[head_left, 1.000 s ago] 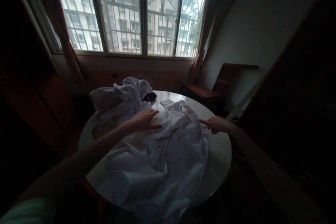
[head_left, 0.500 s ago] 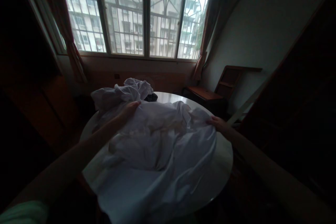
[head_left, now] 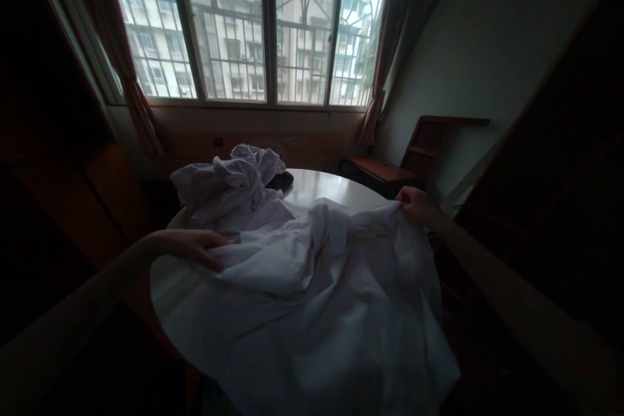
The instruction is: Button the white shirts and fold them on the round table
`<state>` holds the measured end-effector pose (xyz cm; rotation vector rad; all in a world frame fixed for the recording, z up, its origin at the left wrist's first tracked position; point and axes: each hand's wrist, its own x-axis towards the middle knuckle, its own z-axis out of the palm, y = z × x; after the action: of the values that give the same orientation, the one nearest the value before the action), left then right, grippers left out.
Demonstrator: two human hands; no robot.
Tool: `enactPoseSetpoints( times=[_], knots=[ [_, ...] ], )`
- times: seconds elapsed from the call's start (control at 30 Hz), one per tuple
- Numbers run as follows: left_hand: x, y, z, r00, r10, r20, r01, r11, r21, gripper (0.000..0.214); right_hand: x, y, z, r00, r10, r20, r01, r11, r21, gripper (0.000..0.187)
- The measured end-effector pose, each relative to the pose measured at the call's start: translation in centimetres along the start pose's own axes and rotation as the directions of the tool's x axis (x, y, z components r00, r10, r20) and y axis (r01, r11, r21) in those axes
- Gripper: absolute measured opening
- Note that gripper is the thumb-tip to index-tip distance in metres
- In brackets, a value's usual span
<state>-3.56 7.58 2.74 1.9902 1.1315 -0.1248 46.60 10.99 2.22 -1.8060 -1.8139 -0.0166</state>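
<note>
A white shirt (head_left: 292,266), wide and rumpled with a collar-like fold near its middle, lies over the round table and hangs past the near edge. My left hand (head_left: 197,248) grips its left side low over the tabletop, thumb and fingers about the cloth. At the far right corner, my right hand (head_left: 414,203) is closed on the fabric and holds it slightly raised and stretched. Behind my left hand sits a heap of white cloth (head_left: 219,185), bunched up. Beside that heap is a small black patterned item (head_left: 281,181), partly covered.
The white round table (head_left: 324,185) has a glossy top. A wooden chair (head_left: 385,170) stands beyond it on the right, by the wall. Barred windows (head_left: 234,45) with tied curtains (head_left: 139,110) are behind. A brown cabinet (head_left: 97,195) is on the left.
My left hand has moved left and nearer to me; my right hand has risen a little to the right. The shirt is now spread wider, with its collar-like fold nearer the middle.
</note>
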Motion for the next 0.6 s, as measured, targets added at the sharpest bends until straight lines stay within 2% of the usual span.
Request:
enactPoseSetpoints(
  times=[0.03, 0.1, 0.23, 0.3, 0.4, 0.5, 0.6],
  knots=[
    [0.0, 0.2, 0.3, 0.999, -0.018, 0.046, 0.018, 1.0, -0.005, 0.035, 0.3, -0.2, 0.4, 0.999, -0.035, 0.031, 0.037, 0.997, -0.07, 0.011],
    [0.4, 0.9, 0.8, 0.999, -0.036, 0.02, 0.037, 0.997, -0.065, 0.034, 0.7, -1.1, 1.2, 0.991, -0.107, 0.079, 0.117, 0.984, -0.132, 0.015],
    [3.0, 2.6, 1.4, 0.972, 0.004, -0.237, -0.048, 0.982, -0.181, 0.035, 0.5, -5.0, 3.3, 0.977, -0.132, 0.166, 0.146, 0.986, -0.075, 0.021],
    [5.0, 3.7, 2.1, 0.96, 0.029, -0.278, -0.064, 0.991, -0.115, 0.041, 0.0, -7.3, 4.8, 0.953, -0.141, 0.267, 0.158, 0.986, -0.045, 0.033],
    [8.0, 5.2, 3.6, 0.944, 0.086, -0.317, -0.054, 0.993, 0.11, 0.05, -0.7, -9.8, 7.8, 0.918, -0.134, 0.373, 0.151, 0.988, -0.018, 0.045],
    [10.7, 5.8, 5.2, 0.936, 0.162, -0.314, -0.072, 0.957, 0.28, 0.05, -1.3, -11.2, 11.1, 0.877, -0.194, 0.44, 0.202, 0.979, 0.029, 0.036],
    [12.8, 5.2, 5.9, 0.909, 0.209, -0.36, -0.078, 0.935, 0.346, 0.038, -1.9, -11.4, 13.5, 0.9, -0.211, 0.381, 0.217, 0.976, 0.028, 0.027]
  ],
)
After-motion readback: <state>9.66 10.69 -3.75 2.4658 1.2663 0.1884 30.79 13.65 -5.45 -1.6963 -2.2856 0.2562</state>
